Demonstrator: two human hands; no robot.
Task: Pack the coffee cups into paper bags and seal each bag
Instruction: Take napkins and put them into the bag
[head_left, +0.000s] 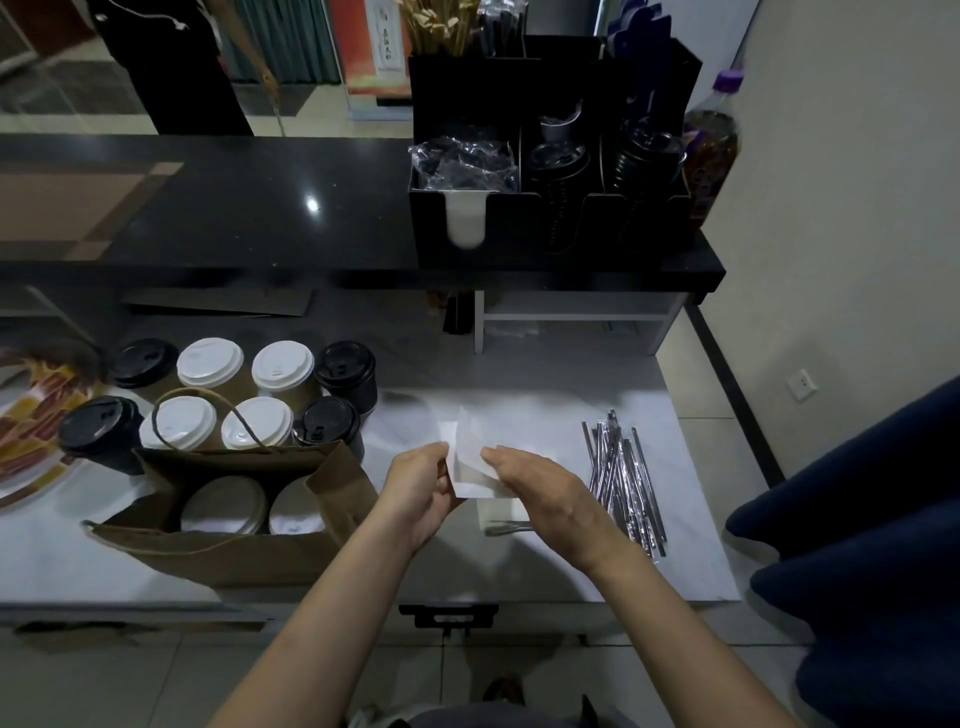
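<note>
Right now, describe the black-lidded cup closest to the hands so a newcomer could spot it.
On the white worktop, find the open brown paper bag. Two rows of lidded cups stand behind it. The black-lidded cup ends the near row on the right, by the bag's right corner; a white-lidded cup stands on its left.

Black raised counter (311, 171) over white marble worktop (691, 519), tiled floor (519, 660), beige wall (831, 208) w/ socket (802, 385) rt.

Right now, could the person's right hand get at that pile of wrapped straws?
Probably yes: the straws lie uncovered just beside the right hand, nothing between. But it and the left hand both hold a white paper, which it would have to release first.
</note>
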